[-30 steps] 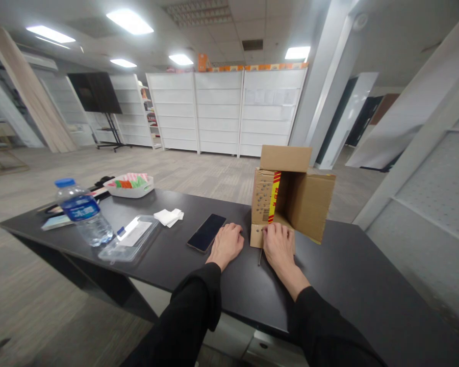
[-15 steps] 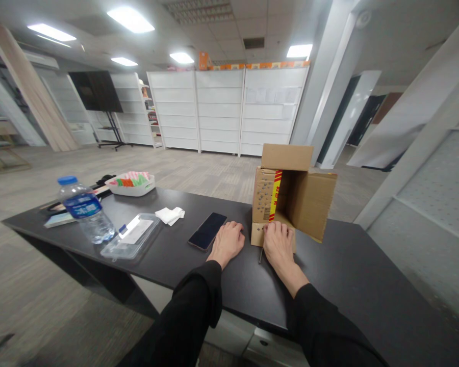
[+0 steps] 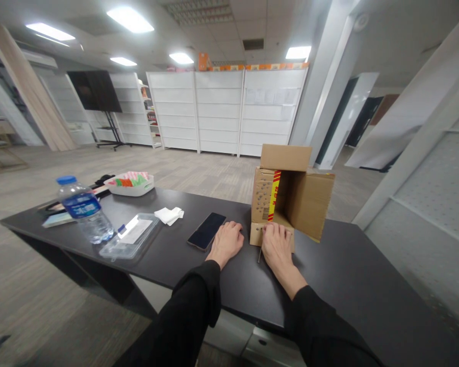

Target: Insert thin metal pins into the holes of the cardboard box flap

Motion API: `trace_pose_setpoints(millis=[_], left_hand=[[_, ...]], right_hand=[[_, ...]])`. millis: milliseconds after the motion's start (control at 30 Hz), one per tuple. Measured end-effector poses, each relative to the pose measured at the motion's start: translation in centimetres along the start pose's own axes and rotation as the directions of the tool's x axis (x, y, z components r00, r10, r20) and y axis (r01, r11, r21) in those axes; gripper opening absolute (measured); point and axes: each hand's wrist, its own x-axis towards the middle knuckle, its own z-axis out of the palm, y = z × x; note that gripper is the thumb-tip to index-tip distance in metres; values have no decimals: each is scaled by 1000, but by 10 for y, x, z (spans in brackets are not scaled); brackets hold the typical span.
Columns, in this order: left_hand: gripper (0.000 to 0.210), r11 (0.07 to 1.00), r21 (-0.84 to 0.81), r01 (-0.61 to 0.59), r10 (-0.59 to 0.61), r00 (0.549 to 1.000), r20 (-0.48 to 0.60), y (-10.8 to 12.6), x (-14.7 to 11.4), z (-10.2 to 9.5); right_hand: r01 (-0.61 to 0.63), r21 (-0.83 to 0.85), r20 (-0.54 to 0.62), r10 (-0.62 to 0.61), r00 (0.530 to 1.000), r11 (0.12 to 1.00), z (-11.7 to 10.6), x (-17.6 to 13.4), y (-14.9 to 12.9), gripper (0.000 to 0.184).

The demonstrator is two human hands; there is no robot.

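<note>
On the black desk stands an open cardboard box (image 3: pixel 262 196), its flaps spread and its hollow side facing me. My right hand (image 3: pixel 277 247) is closed at the box's lower front flap. A thin metal rod (image 3: pixel 259 255) sticks out below its fingers, beside the thumb side; the fingertips' hold is partly hidden. My left hand (image 3: pixel 226 243) lies palm down on the desk, left of the box, fingers loosely bent and holding nothing. Touching or nearly touching its wrist side is a dark phone (image 3: pixel 206 232), lying flat. Small holes dot the box's left face, next to red-and-yellow tape (image 3: pixel 274 196).
Left of the phone are white tissue (image 3: pixel 169 215), a clear plastic case (image 3: pixel 132 237) and a leaning water bottle (image 3: pixel 84 209). A white basket (image 3: pixel 130 189) with colourful packets sits near the desk's far edge. White shelving (image 3: pixel 218 112) stands across the room.
Both hands keep almost the same place and pose. The whole view has shifted very slightly; the box, phone and other desk items stay where they were.
</note>
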Motion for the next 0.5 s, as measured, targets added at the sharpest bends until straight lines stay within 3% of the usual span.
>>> trace_pose_setpoints(millis=[500], left_hand=[[25,1000,-6,1,-1,1000,29,1,0,-2]], right_hand=[[-18,38,3,18,1000,999,0,-1,0,22]])
